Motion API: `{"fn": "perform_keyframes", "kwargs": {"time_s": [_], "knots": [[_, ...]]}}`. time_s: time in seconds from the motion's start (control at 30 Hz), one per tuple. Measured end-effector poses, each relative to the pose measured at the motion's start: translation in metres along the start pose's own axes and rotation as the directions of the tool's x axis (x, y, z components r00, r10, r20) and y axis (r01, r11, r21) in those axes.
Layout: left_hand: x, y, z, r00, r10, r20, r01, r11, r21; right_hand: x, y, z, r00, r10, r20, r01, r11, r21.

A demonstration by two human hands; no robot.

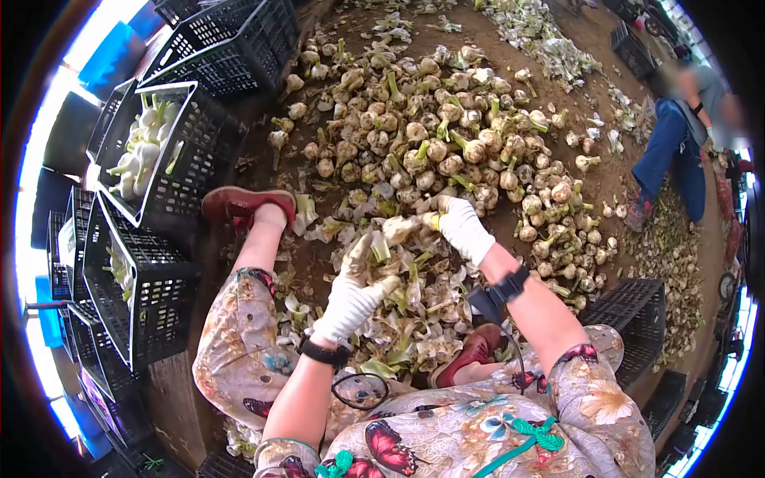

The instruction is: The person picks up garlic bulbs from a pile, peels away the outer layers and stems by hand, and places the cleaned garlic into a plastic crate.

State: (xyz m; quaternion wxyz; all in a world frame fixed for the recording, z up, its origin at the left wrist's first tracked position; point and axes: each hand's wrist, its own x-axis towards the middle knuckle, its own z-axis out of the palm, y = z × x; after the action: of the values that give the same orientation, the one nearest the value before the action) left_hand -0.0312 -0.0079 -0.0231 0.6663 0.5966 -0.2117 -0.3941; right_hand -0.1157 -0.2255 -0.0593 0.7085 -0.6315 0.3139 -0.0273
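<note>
My right hand (460, 227), in a dirty white knit glove, is closed on a garlic bulb (402, 229) by its stem end. The bulb hangs over a litter of peeled garlic leaves and skins (414, 307) between my feet. Below and left of it, my left hand (356, 288), gloved the same way, has its thumb and fingers spread with nothing between them. Just beyond both hands lies a large heap of soil-stained garlic bulbs (430, 135), many with short green stems.
Black plastic crates (163, 287) line the left side; one crate (195, 119) holds cleaned white garlic (143, 151). Another black crate (629, 319) stands by my right knee. At the right sits a co-worker (677, 143) in blue trousers, beside more scattered skins (665, 271).
</note>
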Motion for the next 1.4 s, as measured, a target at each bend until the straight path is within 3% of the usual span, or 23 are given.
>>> {"fn": "perform_keyframes", "kwargs": {"time_s": [0.07,0.13,0.17,0.2,0.27,0.3,0.4,0.43,0.53,0.57,0.7,0.73,0.8,0.83,0.87,0.93,1.03,1.13,1.2,1.23,1.33,1.37,1.4], "knots": [[-0.001,0.014,0.012,0.999,0.039,0.014,-0.039,0.999,-0.006,-0.046,-0.040,0.023,0.993,0.003,0.115,-0.043,0.936,0.348],[0.003,0.023,0.013,1.000,-0.022,0.007,0.023,0.981,-0.194,-0.076,-0.060,0.038,0.992,-0.086,0.095,0.018,0.829,0.559],[-0.002,0.031,0.019,1.000,0.017,0.023,-0.012,0.978,-0.210,-0.080,-0.052,0.039,0.992,-0.120,-0.032,0.123,0.920,0.372],[-0.006,0.028,0.023,0.999,0.036,0.036,-0.028,0.978,-0.208,-0.075,-0.033,0.043,0.974,-0.217,-0.066,0.227,0.917,0.327],[-0.011,0.025,0.032,0.995,0.069,0.069,-0.054,0.978,-0.204,-0.092,-0.042,0.049,0.965,-0.259,-0.050,0.264,0.940,0.218],[-0.015,0.024,0.035,0.996,0.007,0.085,0.010,0.981,-0.196,-0.104,-0.049,0.047,0.968,-0.240,-0.067,0.248,0.951,0.183],[-0.024,0.040,0.042,0.960,-0.158,0.232,0.228,0.921,-0.315,-0.128,-0.058,0.040,0.974,-0.220,-0.051,0.225,0.964,0.140],[-0.027,0.042,0.049,0.964,-0.161,0.211,0.221,0.927,-0.302,-0.131,-0.055,0.039,0.972,-0.227,-0.059,0.233,0.962,0.140],[-0.025,0.025,0.045,0.918,-0.170,0.359,0.324,0.844,-0.428,-0.151,-0.057,0.036,0.993,-0.120,-0.022,0.122,0.963,0.241],[-0.026,0.023,0.042,0.898,-0.162,0.408,0.320,0.877,-0.358,-0.149,-0.048,0.039,0.971,-0.223,-0.088,0.235,0.957,0.170],[-0.023,0.012,0.043,0.913,-0.156,0.376,0.311,0.863,-0.398,-0.154,-0.045,0.043,0.987,-0.067,-0.146,0.108,0.950,0.293],[-0.034,0.035,0.052,0.950,-0.060,0.307,0.202,0.865,-0.458,-0.152,-0.042,0.044,0.977,-0.126,-0.170,0.170,0.945,0.278],[-0.035,0.035,0.051,0.979,0.089,0.183,-0.022,0.941,-0.338,-0.150,-0.036,0.049,0.950,-0.231,-0.212,0.282,0.926,0.250],[-0.038,0.037,0.049,0.986,0.085,0.146,-0.043,0.962,-0.269,-0.151,-0.040,0.048,0.949,-0.241,-0.202,0.288,0.925,0.249],[-0.037,0.032,0.048,0.982,0.105,0.155,-0.065,0.969,-0.240,-0.152,-0.043,0.045,0.969,-0.203,-0.141,0.243,0.893,0.379],[-0.032,0.024,0.048,0.973,0.147,0.177,-0.114,0.976,-0.184,-0.152,-0.049,0.049,0.984,-0.120,-0.133,0.150,0.957,0.248],[-0.032,0.028,0.043,0.975,0.024,0.223,0.023,0.978,-0.205,-0.155,-0.053,0.049,0.993,-0.085,-0.082,0.112,0.899,0.423],[-0.030,0.033,0.040,0.959,-0.046,0.280,0.123,0.956,-0.267,-0.156,-0.048,0.043,0.998,-0.058,-0.030,0.065,0.956,0.287],[-0.029,0.036,0.040,0.945,-0.100,0.313,0.208,0.919,-0.334,-0.153,-0.044,0.044,0.994,-0.076,-0.083,0.097,0.949,0.299],[-0.031,0.037,0.042,0.943,-0.089,0.322,0.200,0.923,-0.329,-0.152,-0.042,0.046,0.988,-0.099,-0.118,0.131,0.944,0.304],[-0.036,0.027,0.059,0.938,0.306,0.160,-0.274,0.942,-0.195,-0.147,-0.039,0.052,0.941,-0.251,-0.228,0.293,0.940,0.174],[-0.033,0.031,0.057,0.945,0.286,0.158,-0.255,0.949,-0.187,-0.145,-0.040,0.053,0.913,-0.317,-0.258,0.352,0.931,0.101],[-0.036,0.035,0.052,0.981,0.080,0.178,-0.035,0.970,-0.241,-0.147,-0.041,0.052,0.931,-0.286,-0.228,0.321,0.937,0.135]]}}
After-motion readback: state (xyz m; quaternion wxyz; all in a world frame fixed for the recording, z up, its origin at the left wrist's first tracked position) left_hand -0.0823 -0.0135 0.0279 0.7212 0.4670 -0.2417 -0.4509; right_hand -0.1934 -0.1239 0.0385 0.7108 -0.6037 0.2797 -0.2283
